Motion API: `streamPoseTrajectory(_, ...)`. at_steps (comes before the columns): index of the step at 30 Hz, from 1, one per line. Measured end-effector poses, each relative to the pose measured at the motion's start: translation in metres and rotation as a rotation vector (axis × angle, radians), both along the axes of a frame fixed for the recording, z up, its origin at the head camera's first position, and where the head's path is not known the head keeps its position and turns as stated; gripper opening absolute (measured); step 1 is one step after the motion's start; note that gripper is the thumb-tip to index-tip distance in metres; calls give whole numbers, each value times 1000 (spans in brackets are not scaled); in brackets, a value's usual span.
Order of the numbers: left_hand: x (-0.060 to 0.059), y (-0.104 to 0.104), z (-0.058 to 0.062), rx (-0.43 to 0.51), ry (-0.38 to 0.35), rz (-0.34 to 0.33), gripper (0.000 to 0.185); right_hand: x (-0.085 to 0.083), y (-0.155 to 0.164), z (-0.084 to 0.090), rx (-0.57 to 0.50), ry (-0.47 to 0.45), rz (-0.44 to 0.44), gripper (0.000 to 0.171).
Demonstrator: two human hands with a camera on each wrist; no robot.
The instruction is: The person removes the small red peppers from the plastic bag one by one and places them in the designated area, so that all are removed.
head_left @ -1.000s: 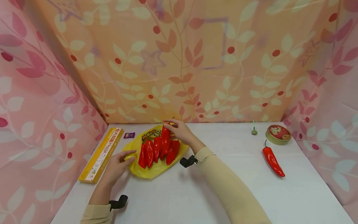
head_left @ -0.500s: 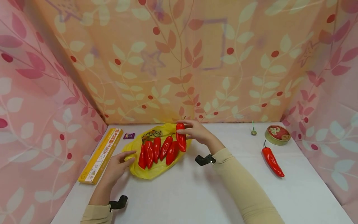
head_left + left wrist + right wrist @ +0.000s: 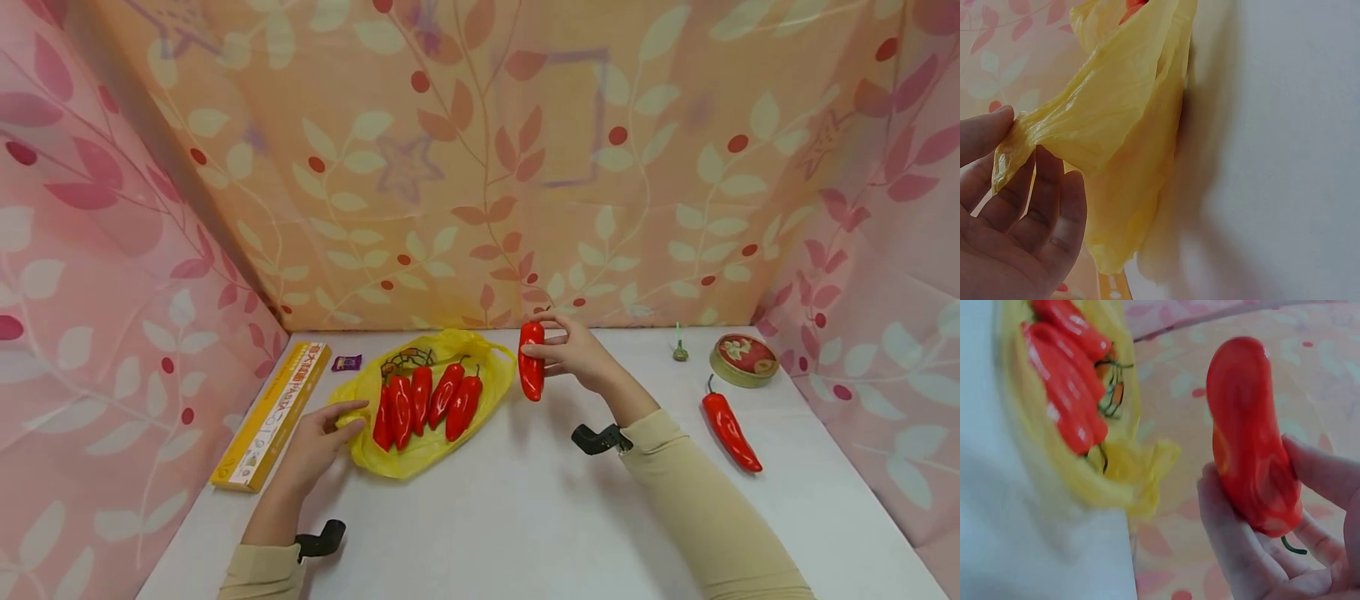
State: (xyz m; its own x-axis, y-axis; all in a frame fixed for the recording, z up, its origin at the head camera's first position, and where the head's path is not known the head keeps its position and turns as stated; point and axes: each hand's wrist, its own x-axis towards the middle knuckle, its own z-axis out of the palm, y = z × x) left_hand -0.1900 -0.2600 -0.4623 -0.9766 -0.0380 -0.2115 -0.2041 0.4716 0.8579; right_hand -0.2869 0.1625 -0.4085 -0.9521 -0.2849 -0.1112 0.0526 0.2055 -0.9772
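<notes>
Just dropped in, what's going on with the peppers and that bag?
The right hand holds one red pepper upright in the air, just right of the yellow bag. The left hand pinches the bag's edge. Four peppers lie on the bag; another pepper lies apart, near a round tin.

Your widest open lane is the bare white table (image 3: 525,517) in front of you, between your two forearms and on toward the near edge. To your left the way is narrowed by the yellow bag (image 3: 420,454) of peppers and the long yellow box (image 3: 270,417) beside the fabric wall. To your right, a loose red pepper (image 3: 731,433), a round tin (image 3: 746,360) and a small green item (image 3: 680,353) stand near the far corner.
</notes>
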Motion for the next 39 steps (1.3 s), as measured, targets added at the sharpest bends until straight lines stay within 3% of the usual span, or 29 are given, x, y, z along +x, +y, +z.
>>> streamPoseTrajectory(9, -2, -1, -3, 5, 7, 7, 42, 15, 41, -8, 36, -31, -19, 65)
streamPoseTrajectory(23, -1, -6, -5, -17, 7, -20, 44, 34, 81, -26, 126, 78, -56, 69)
streamPoseTrajectory(39, 2, -7, -7, -4, 30, -21, 41, 64, 132, -36, 442, 107, -73, 73)
